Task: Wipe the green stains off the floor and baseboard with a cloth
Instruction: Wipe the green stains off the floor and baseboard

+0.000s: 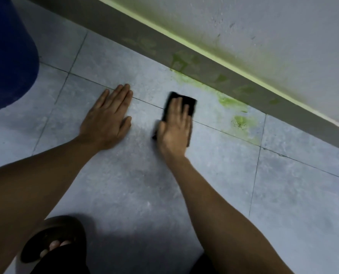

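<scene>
Right now both hands are down on the grey tiled floor. Right hand lies flat on a black cloth, fingers straight and together, pressing it to the tile; not curled round it. Cloth shows past the fingertips toward the wall and a little at the hand's sides, rest is hidden under the palm. Left hand is flat on bare tile just left of the cloth, fingers spread a bit, thumb out toward the right hand, holding nothing. The two hands are near each other, not touching.

Green stains sit on the floor to the right of the cloth and farther from the person, near it but apart; cloth not on them. A second green patch with dark specks lies right of the right hand. More green smears on the grey baseboard above the floor stains, and a green tint along the baseboard's top edge and low on the white wall.

Blue bin stands at far left, well apart from the hands. A foot in a dark sandal shows at bottom left, under the left forearm.
</scene>
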